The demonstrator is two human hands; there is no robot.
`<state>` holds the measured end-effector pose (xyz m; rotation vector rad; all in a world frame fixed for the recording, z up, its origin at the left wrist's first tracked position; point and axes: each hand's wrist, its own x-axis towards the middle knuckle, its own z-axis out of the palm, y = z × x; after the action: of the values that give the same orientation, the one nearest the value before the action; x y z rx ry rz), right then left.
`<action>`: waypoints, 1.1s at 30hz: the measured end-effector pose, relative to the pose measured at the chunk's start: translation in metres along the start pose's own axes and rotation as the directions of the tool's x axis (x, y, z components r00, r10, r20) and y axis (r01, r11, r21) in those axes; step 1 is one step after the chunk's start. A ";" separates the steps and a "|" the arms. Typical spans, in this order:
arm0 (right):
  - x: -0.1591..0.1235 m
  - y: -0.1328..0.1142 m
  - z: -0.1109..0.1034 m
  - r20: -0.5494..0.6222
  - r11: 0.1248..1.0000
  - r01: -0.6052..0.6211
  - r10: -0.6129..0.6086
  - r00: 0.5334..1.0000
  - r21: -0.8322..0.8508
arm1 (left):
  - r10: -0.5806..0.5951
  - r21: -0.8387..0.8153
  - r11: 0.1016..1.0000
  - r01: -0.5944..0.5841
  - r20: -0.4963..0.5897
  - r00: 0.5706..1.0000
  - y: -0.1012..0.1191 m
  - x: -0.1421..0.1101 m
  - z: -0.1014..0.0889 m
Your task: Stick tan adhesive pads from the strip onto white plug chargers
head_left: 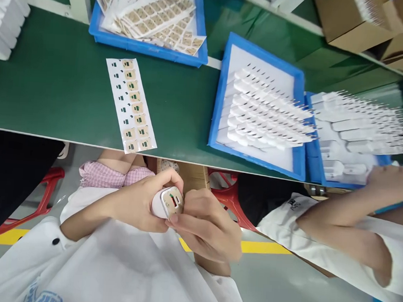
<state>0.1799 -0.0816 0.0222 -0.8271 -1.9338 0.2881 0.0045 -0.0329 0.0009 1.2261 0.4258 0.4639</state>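
Note:
Above my lap, my left hand is wrapped round a white charger. Its port end faces up toward me, with a beige label around the slots. My right hand has its thumb and fingers pinched at the lower right edge of that end face, touching the label or the casing; which one I cannot tell. On the green table lies a sheet of beige labels, with bare white backing along much of its left column.
A blue tray of label sheets stands at the back. Right of it, a blue tray holds rows of white chargers with pins up, beside a second such tray. A co-worker's arm reaches there. White pieces stand far left; cardboard boxes sit back right.

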 end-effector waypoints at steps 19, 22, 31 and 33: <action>0.005 -0.014 -0.009 0.156 0.995 -0.092 0.087 0.984 0.026 | 0.050 0.050 0.997 -0.051 0.034 0.998 -0.002 0.000 -0.001; 0.004 -0.015 -0.009 0.144 0.995 -0.095 0.094 0.985 0.000 | 0.038 0.060 0.997 -0.040 0.038 0.999 -0.002 0.000 0.000; 0.004 -0.019 -0.004 0.010 0.992 -0.119 0.119 0.993 -0.040 | -0.019 0.190 0.981 0.025 -0.036 0.999 0.004 0.001 0.003; 0.003 -0.020 -0.003 -0.015 0.985 -0.170 0.170 0.985 -0.002 | -0.023 0.224 0.974 0.035 -0.054 0.998 0.004 -0.001 0.003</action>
<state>0.1733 -0.0943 0.0362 -0.9958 -1.8530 0.3796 0.0051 -0.0342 0.0059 1.4275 0.5510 0.4310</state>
